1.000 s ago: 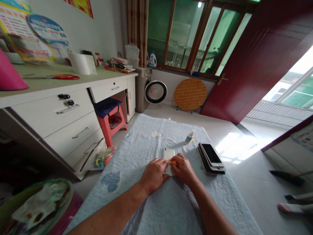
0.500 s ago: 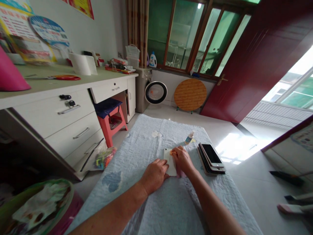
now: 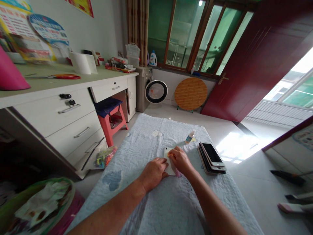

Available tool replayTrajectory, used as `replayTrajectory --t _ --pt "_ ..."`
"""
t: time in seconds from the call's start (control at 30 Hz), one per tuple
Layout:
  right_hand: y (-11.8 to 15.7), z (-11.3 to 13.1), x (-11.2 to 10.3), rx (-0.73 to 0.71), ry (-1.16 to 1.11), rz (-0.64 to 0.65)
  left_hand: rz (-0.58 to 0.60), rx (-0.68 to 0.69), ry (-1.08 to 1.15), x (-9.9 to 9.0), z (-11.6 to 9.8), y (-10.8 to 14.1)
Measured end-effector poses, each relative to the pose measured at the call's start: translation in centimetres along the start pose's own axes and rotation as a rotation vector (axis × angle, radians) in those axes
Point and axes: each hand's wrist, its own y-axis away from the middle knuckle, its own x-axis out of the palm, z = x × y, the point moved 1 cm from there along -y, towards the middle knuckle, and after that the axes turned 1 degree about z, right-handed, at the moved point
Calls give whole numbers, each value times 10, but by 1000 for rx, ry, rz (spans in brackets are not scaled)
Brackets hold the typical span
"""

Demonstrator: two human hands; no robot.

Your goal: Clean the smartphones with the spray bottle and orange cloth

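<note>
A white phone (image 3: 169, 169) lies with its back up on the cloth-covered table, its camera at the far left corner. My left hand (image 3: 154, 173) is closed on the phone's left edge and steadies it. Fingers bent together, my right hand (image 3: 179, 159) presses a small orange piece (image 3: 169, 154), which looks like a wiping cloth, onto the phone's back. Something pinkish (image 3: 178, 173) shows beneath the right wrist, mostly hidden. Beyond the right hand stands a small spray bottle (image 3: 189, 137). To the right is a stack of several phones (image 3: 212, 157).
Light blue quilted cloth (image 3: 141, 137) covers the table. On the left are a white desk (image 3: 70, 120), a red stool (image 3: 114, 125) and a full waste bin (image 3: 70, 199). A washing machine (image 3: 143, 88) with its door open and a round wooden board (image 3: 190, 94) stand behind.
My right hand has slid a little to the left over the phone's back with the orange cloth. My left hand stays on the phone's edge.
</note>
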Motion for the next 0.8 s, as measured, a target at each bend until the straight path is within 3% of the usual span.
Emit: replayTrajectory --t 0.3,0.8 --pt "31 7 -16 -28 -98 155 18 -6 -16 -7 -4 0" --pt "-32 -7 1 123 95 41 25 -23 -32 0 -1 -1"
